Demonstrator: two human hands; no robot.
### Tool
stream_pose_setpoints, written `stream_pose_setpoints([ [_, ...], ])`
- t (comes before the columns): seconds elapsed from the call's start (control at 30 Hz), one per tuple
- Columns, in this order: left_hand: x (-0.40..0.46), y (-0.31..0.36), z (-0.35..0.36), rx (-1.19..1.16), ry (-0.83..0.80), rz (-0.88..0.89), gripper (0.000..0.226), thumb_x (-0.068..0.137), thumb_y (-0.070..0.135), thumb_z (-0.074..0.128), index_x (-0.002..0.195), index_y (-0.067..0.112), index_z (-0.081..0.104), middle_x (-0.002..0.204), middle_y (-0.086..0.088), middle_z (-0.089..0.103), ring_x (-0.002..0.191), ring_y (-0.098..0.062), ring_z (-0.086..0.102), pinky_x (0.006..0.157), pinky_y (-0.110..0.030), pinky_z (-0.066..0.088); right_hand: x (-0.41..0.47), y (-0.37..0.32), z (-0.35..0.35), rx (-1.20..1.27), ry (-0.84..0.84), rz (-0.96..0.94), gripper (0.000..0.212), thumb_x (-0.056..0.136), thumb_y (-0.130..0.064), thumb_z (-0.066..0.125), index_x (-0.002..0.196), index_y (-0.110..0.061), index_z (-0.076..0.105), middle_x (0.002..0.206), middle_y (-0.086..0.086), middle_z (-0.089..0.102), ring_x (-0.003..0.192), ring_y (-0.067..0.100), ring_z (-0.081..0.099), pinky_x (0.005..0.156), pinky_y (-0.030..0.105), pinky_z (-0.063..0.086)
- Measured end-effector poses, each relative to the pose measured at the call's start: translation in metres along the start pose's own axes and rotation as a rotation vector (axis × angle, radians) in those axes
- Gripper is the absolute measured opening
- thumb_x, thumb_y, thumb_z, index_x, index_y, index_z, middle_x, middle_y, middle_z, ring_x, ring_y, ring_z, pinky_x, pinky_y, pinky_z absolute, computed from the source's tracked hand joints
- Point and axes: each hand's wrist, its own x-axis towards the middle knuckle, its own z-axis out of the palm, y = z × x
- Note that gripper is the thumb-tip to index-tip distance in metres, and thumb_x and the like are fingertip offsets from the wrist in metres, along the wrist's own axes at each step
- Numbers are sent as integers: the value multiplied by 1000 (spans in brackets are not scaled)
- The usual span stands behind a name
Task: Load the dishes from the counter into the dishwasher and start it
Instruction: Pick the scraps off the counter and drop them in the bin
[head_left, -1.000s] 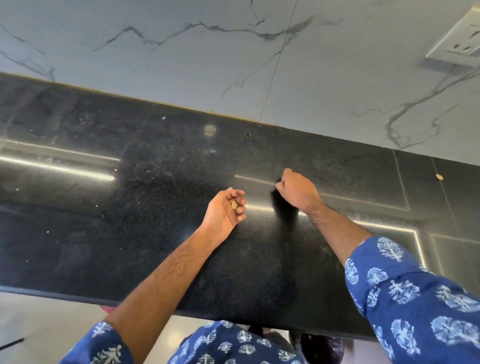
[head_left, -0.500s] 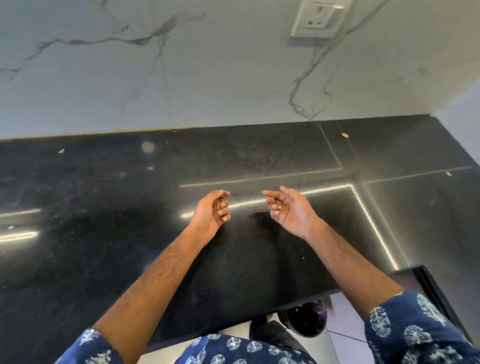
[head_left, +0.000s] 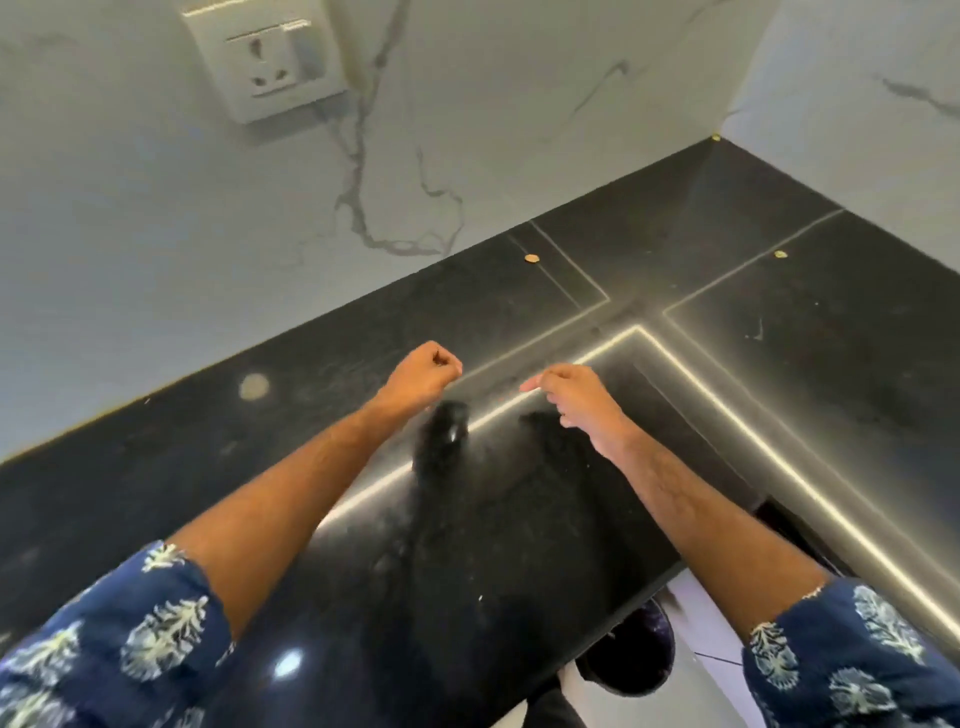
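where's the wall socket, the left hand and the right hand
wall socket (head_left: 265, 60), head view, on its white faceplate
left hand (head_left: 423, 375), head view, on the back of the fist
right hand (head_left: 582, 395), head view, on the back of the hand

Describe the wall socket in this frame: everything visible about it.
The wall socket is a white, glossy-looking plastic plate set on the grey-veined marble-look wall, above the black counter. Its face carries three pin holes, one above two, with a rocker switch at its right. Nothing is plugged in and nothing touches it. It appears tilted and slightly blurred, and its top is cut off by the frame edge.
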Motion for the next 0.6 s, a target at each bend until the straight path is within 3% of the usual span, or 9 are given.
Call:
stream_pose_setpoints([
  [0.07,38,18,14,160,17,37,9,88,19,61,82,24,59,72,10,58,64,-8,52,55,-26,39,28,4,-27,-299,77,-181,29,96,-16,46,105,-20,74,86,-14,68,74,-3,62,61,17,48],
  [0.13,81,35,33,308,0,75,4,87,25,62,89,26,60,78,10,61,69,-5,56,58,-24,40,61,12,-52,-578,151,-313,32,98,-19,44,120,-23,67,114,-5,69,104,15,65,87,34,53],
  [0.17,102,41,41,362,-8,96,8,88,25,63,94,24,59,80,8,61,69,-7,57,58,-24,41,76,15,-61,-701,182,-363,32,99,-20,43,123,-23,63,119,-2,68,109,21,64,90,39,52],
  [0.3,179,64,67,556,30,195,25,94,28,63,113,16,52,89,0,62,72,-9,59,61,-25,43,126,16,-81,-955,227,-482,24,100,-20,41,117,-18,58,109,3,63,101,28,63,78,44,54],
  [0.4,224,72,74,655,104,222,33,96,34,62,116,13,46,110,-7,62,91,-23,61,80,-37,48,146,18,-98,-965,257,-540,18,100,-21,42,111,-18,56,99,1,60,91,25,62,70,43,53],
  [0.6,268,76,75,917,61,354,31,103,51,38,98,21,34,94,-12,57,82,-34,55,73,-47,47,167,27,-154,-905,304,-564,18,100,-21,42,115,-22,53,99,-4,61,87,21,61,68,43,53],
])
